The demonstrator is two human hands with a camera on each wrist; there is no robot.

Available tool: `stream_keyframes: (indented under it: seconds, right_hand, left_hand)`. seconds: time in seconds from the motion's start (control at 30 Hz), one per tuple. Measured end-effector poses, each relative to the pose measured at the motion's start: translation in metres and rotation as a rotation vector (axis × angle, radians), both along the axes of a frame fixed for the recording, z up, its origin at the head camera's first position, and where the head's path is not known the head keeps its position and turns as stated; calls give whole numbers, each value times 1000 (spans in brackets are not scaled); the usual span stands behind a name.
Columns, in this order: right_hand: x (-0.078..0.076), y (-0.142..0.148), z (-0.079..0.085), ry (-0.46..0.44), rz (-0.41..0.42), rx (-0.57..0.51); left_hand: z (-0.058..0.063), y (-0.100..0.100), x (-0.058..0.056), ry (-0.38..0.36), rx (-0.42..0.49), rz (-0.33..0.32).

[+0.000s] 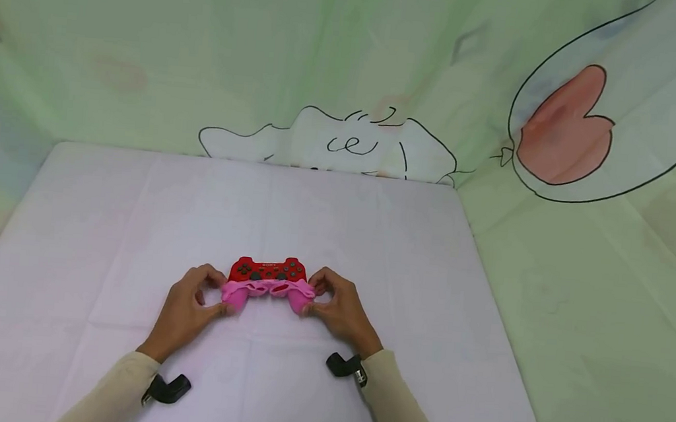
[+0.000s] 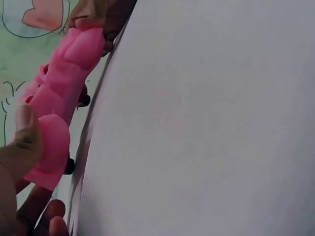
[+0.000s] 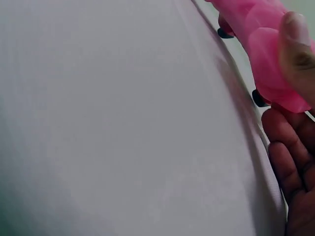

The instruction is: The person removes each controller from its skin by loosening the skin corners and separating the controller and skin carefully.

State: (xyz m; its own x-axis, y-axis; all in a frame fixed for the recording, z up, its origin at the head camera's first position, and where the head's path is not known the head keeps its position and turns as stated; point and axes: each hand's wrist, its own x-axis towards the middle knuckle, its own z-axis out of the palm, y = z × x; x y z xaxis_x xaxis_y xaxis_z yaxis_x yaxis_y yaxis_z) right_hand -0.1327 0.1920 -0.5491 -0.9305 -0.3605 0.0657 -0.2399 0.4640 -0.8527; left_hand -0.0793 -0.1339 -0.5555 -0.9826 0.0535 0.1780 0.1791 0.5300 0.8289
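Note:
A red game controller sits between both hands near the middle of the table, its buttons and sticks facing up. A pink silicone cover is over its two grips and lower edge, bunched in folds along the front; the upper part of the controller shows bare red. My left hand pinches the cover at the left grip, thumb on the near side. At the right grip, my right hand pinches the cover between thumb and fingers. In the left wrist view the pink cover lies under the left thumb.
A white cloth covers the table. Behind and to the right hang pale green curtains with drawn figures and a balloon holding a red heart. Black wrist cameras are strapped near both beige sleeves.

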Motion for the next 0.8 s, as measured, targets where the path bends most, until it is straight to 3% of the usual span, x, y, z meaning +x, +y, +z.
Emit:
stream_keyframes:
  seconds: [0.17, 0.37, 0.63, 0.8]
  right_hand:
    - [2, -5, 1, -36, -25, -141]
    - [3, -8, 2, -148, -59, -314]
    - [0, -3, 1, -183, -13, -330]
    - [-1, -1, 1, -180, 5, -326]
  left_hand:
    - [3, -2, -3, -76, 143, -2]
    - [2, -1, -6, -83, 185, -15]
    - [2, -3, -4, -95, 117, -45]
    - [2, -2, -1, -78, 124, -59]
